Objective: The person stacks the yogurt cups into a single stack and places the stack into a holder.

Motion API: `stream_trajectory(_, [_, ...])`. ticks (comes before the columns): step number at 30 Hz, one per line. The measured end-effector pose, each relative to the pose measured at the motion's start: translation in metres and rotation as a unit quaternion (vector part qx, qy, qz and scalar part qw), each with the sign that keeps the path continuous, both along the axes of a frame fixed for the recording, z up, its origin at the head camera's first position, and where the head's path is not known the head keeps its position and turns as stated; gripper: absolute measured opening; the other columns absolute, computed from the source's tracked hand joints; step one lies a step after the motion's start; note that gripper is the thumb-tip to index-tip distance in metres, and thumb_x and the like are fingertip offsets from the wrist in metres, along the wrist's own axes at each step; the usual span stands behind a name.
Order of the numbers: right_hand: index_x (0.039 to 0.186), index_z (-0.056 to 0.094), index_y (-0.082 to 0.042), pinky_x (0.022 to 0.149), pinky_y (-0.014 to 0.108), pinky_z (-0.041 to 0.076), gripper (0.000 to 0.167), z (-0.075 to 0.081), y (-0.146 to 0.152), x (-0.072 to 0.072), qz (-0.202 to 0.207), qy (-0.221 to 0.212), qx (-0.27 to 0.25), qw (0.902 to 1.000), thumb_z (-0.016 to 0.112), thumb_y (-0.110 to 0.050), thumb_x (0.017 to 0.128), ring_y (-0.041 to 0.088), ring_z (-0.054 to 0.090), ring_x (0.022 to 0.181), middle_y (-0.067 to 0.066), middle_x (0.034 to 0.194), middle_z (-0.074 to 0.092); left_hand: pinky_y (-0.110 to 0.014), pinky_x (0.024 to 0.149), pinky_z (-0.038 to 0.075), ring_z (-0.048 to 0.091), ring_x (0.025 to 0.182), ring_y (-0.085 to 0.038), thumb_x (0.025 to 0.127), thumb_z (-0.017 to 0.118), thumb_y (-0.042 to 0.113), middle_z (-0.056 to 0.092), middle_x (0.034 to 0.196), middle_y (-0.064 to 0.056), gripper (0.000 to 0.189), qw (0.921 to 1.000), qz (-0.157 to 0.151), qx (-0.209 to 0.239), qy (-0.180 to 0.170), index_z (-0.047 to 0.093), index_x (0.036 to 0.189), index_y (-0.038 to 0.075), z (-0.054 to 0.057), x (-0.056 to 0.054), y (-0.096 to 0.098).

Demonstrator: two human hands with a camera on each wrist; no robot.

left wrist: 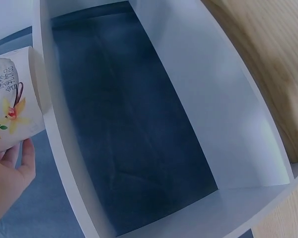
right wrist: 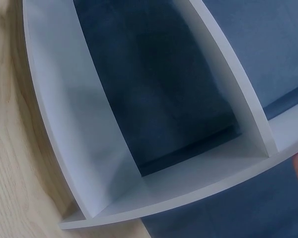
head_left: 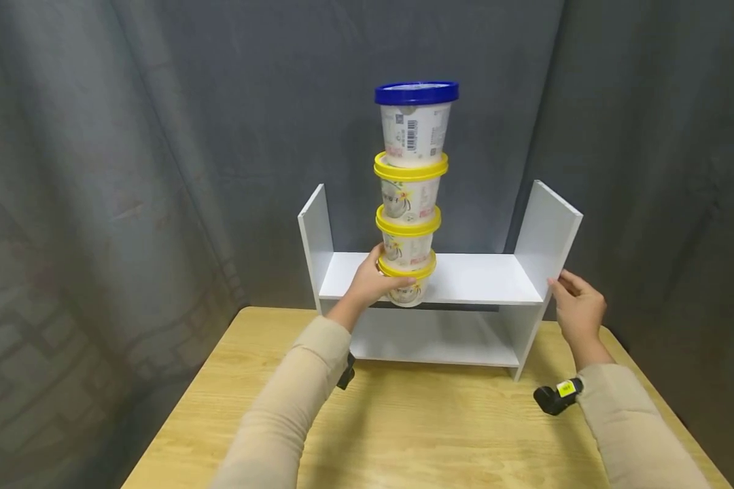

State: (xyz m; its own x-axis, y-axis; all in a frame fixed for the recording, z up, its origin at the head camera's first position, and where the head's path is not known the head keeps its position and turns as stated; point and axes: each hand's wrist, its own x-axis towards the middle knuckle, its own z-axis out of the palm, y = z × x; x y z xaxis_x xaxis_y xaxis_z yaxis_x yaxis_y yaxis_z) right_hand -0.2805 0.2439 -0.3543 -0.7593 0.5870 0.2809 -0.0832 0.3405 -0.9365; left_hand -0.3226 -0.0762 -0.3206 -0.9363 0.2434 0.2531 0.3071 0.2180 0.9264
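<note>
My left hand (head_left: 370, 280) grips the lowest of several stacked white tubs, its thumb lying across the front. That lowest tub (head_left: 407, 295) has a yellow lid and a printed flower, and its side also shows in the left wrist view. Above it are more yellow-lidded tubs, topped by a larger tub with a blue lid (head_left: 417, 93). The stack leans slightly right, in front of a white two-tier shelf (head_left: 489, 277). My right hand (head_left: 578, 305) holds the front edge of the shelf's right side panel with thumb and fingertips. Only a bit of that hand shows in the right wrist view.
The shelf stands toward the back of a light wooden table (head_left: 416, 421), its side panels rising above the upper board. A grey curtain (head_left: 269, 136) hangs behind and around the table. A black wrist device (head_left: 556, 396) sits below my right sleeve.
</note>
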Motion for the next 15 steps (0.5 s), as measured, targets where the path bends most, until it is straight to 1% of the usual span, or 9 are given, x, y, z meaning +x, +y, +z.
stream_trajectory(5, [0.118, 0.052, -0.004, 0.077, 0.016, 0.045, 0.038, -0.002, 0.001, 0.002, -0.004, -0.009, 0.007, 0.9999, 0.057, -0.016, 0.083, 0.001, 0.054, 0.087, 0.015, 0.113, 0.053, -0.033, 0.084, 0.04, 0.049, 0.099, -0.013, 0.059, 0.079, 0.029, 0.052, 0.109, 0.006, 0.086, 0.9997, 0.018, -0.011, -0.009, 0.032, 0.13, 0.022, -0.001, -0.006, 0.002])
stream_trajectory(8, [0.118, 0.052, -0.005, 0.079, 0.018, 0.045, 0.037, -0.002, 0.002, 0.002, -0.007, -0.011, 0.009, 0.9999, 0.057, -0.016, 0.083, 0.003, 0.054, 0.088, 0.016, 0.113, 0.053, -0.034, 0.085, 0.04, 0.048, 0.1, -0.013, 0.058, 0.079, 0.031, 0.051, 0.11, 0.007, 0.086, 0.9996, 0.021, -0.014, -0.013, 0.032, 0.129, 0.024, -0.003, -0.011, 0.004])
stream_trajectory(11, [0.118, 0.052, -0.005, 0.079, 0.019, 0.045, 0.037, -0.003, 0.004, 0.002, -0.007, -0.013, 0.008, 0.9999, 0.056, -0.016, 0.083, 0.003, 0.054, 0.088, 0.016, 0.113, 0.053, -0.033, 0.086, 0.039, 0.048, 0.1, -0.012, 0.057, 0.079, 0.031, 0.051, 0.111, 0.007, 0.086, 0.9996, 0.023, -0.013, -0.009, 0.033, 0.129, 0.023, -0.004, -0.017, 0.008])
stream_trajectory(15, [0.118, 0.052, -0.004, 0.077, 0.016, 0.045, 0.038, -0.004, 0.009, 0.002, -0.009, -0.016, 0.005, 0.9998, 0.057, -0.016, 0.083, 0.0, 0.054, 0.085, 0.014, 0.113, 0.054, -0.032, 0.087, 0.038, 0.048, 0.101, -0.012, 0.057, 0.079, 0.031, 0.051, 0.112, 0.007, 0.086, 0.9996, 0.024, -0.013, -0.008, 0.033, 0.129, 0.023, -0.003, -0.022, 0.014])
